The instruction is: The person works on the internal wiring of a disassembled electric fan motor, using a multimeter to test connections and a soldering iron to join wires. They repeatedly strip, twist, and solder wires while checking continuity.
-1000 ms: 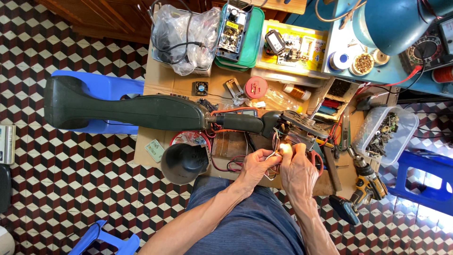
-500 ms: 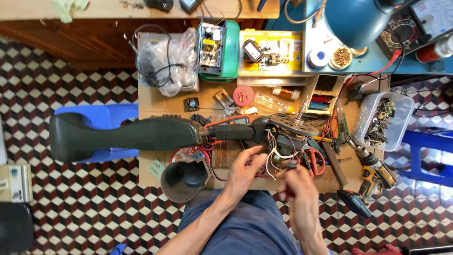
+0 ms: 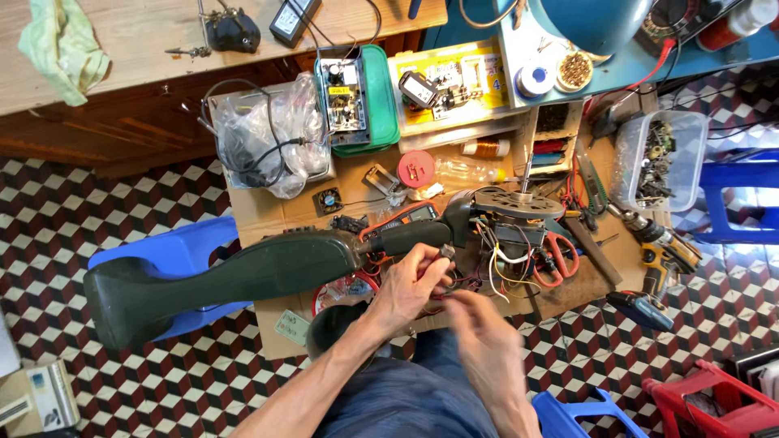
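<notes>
Overhead view of a cluttered cardboard-topped work table (image 3: 260, 219). A dismantled fan lies across it: the long dark base and stand (image 3: 219, 280) extend left past the table edge, over a blue plastic stool (image 3: 162, 251), and the exposed motor (image 3: 507, 207) sits at centre with loose coloured wires (image 3: 499, 272) hanging from it. The left hand (image 3: 410, 284) rests just below the stand's neck, fingers curled and pinching a small part among the wires. The right hand (image 3: 483, 337) is blurred beside it, fingers drawn together; whether it grips anything cannot be told. Red-handled scissors (image 3: 556, 255) lie right of the wires, a cordless drill (image 3: 657, 243) further right.
</notes>
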